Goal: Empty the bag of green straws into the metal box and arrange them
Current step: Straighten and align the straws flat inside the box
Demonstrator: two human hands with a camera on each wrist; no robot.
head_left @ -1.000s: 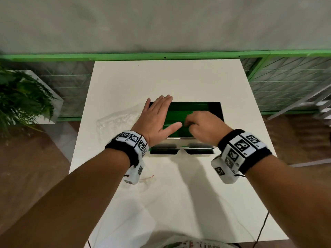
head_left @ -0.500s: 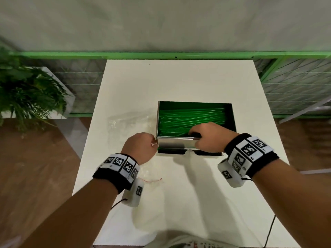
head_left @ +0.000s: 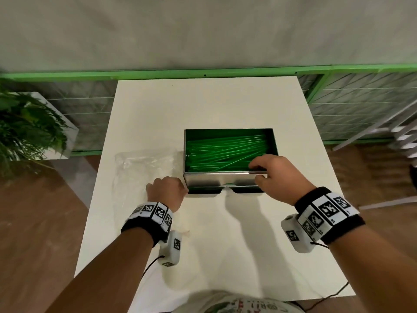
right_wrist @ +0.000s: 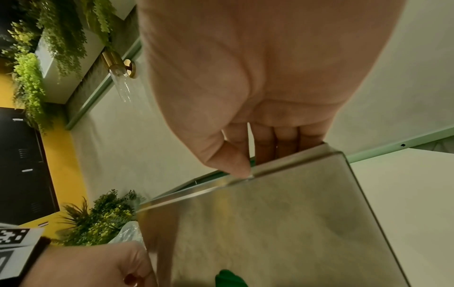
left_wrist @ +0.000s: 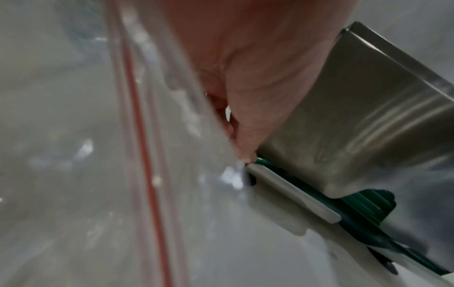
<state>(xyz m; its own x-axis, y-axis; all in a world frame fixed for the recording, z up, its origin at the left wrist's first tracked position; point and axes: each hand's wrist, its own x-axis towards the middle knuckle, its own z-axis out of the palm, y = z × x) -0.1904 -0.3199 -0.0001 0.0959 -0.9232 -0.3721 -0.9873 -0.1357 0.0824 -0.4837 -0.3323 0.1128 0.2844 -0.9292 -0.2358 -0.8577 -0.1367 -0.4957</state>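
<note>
Box: brushed metal box (head_left: pixel 222 180), thin green straws (head_left: pixel 225 152) inside.
Right: your right hand (head_left: pixel 277 177) pinches its near rim.
Left: your left hand (head_left: pixel 165 194), fingers curled, touches its near-left corner, on the clear bag (head_left: pixel 144 163).

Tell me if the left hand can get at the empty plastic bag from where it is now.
Probably yes. The left hand sits curled at the metal box's near-left corner, and the plastic bag lies flat right beside it on the table, with nothing between them.
</note>
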